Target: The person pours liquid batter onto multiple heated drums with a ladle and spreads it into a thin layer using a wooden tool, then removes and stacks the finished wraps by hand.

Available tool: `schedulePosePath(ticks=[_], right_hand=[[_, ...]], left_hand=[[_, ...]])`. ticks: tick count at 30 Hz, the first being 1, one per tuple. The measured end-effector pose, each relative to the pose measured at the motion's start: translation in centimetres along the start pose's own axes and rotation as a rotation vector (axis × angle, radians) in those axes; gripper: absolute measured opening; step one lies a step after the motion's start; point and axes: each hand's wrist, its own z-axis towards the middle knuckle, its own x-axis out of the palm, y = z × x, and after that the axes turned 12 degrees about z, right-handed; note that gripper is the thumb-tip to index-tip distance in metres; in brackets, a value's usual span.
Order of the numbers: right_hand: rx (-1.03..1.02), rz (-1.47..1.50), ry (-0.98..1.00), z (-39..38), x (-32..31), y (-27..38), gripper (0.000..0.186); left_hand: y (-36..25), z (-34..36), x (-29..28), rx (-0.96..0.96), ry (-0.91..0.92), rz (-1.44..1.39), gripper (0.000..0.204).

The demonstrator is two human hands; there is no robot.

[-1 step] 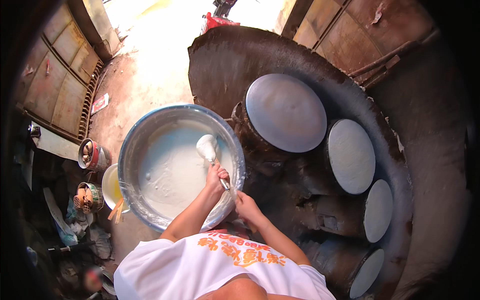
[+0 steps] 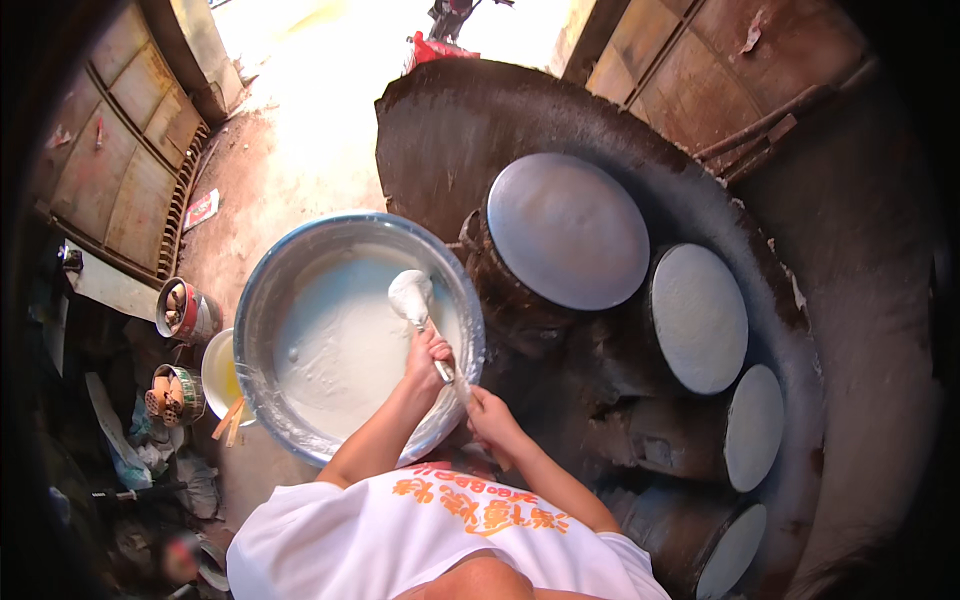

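Observation:
A large metal basin (image 2: 256, 345) holds white batter (image 2: 330, 360). My left hand (image 2: 428, 355) is closed round the metal handle of a ladle (image 2: 410, 292), whose batter-coated head is over the basin. At the basin's right rim, my right hand (image 2: 483, 412) is closed on a thin, pale flat tool (image 2: 462, 392), partly hidden by the fingers. The tool's upper end is beside the ladle handle; whether they touch I cannot tell.
Several round griddles (image 2: 567, 230) on dark drums curve along my right inside a metal surround (image 2: 430, 130). Cans of cylindrical pieces (image 2: 188, 310) and a white bowl (image 2: 218, 380) are at left. Rusty doors (image 2: 120, 160) flank a bright doorway, with a red object (image 2: 437, 50) beyond.
The whole view has shifted very slightly; the ladle and both my hands are in almost the same places, with the same grips.

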Motion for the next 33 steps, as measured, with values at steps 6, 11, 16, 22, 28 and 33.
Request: schedulePosePath(ticks=[6,11,16,22,28,33], right_hand=[[-0.078,0.487,0.385,-6.6,-3.5,8.3,0.035],[-0.247,0.554,0.687,-12.2,-3.6,19.0,0.038],[-0.558,0.559,0.737,-14.1,-0.9,25.4,0.037],[-0.314,0.582,0.62,-8.2,-2.6,15.3,0.034],[-0.147,0.503,0.503,-8.6,-4.1,10.3,0.034],[-0.101,0.679,0.491,-3.9,-0.7,7.1,0.031]], left_hand=[[-0.3,-14.1,12.5,-0.184,0.592,-0.1,0.039],[-2.6,-23.0,21.8,-0.019,0.929,0.198,0.042],[-4.9,-28.5,29.4,0.101,1.227,0.274,0.041],[-7.6,-22.4,17.8,-0.142,0.829,0.096,0.04],[-10.0,-24.7,9.6,0.061,0.433,0.441,0.028],[-12.0,-21.6,11.1,-0.1,0.328,0.469,0.018]])
